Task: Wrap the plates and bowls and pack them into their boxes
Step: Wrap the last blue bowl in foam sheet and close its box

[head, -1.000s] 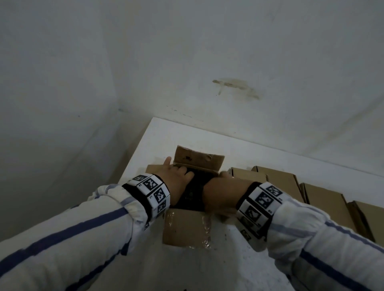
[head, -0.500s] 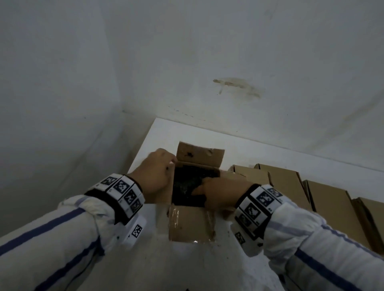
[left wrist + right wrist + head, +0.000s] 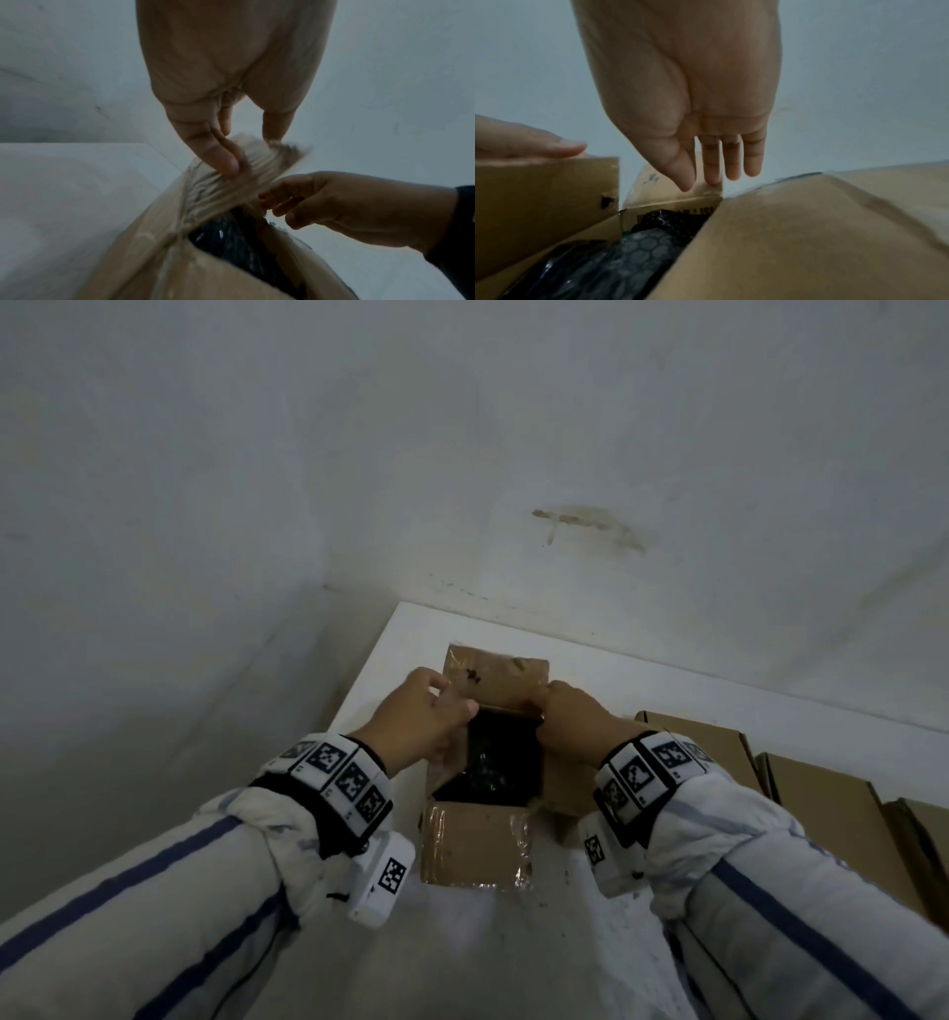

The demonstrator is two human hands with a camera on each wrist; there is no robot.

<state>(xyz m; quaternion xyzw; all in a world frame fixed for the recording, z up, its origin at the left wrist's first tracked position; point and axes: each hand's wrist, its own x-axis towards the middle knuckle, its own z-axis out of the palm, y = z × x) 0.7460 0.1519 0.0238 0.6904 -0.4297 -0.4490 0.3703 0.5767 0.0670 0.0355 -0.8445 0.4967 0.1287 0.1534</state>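
Both arms reach forward in white sleeves with blue stripes, each wrist banded with black-and-white marker blocks. The left hand [image 3: 429, 719] is raised with its back to the head camera, and its thumb and fingers [image 3: 226, 160] pinch a flap between them. The right hand [image 3: 577, 719] is level with it and just apart, its thumb and straight fingers [image 3: 712, 162] pointing down in a light grip on the far flap's corner.

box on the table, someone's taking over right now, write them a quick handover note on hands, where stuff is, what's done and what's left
Left hand: pinches the far flap at its left edge.
Right hand: pinches the same flap at its right corner.
Open box sits on the white table; a dark bubble-wrapped item lies inside.
Done: item wrapped and boxed.
Left: fold the flaps shut. More brown boxes stand to the right.
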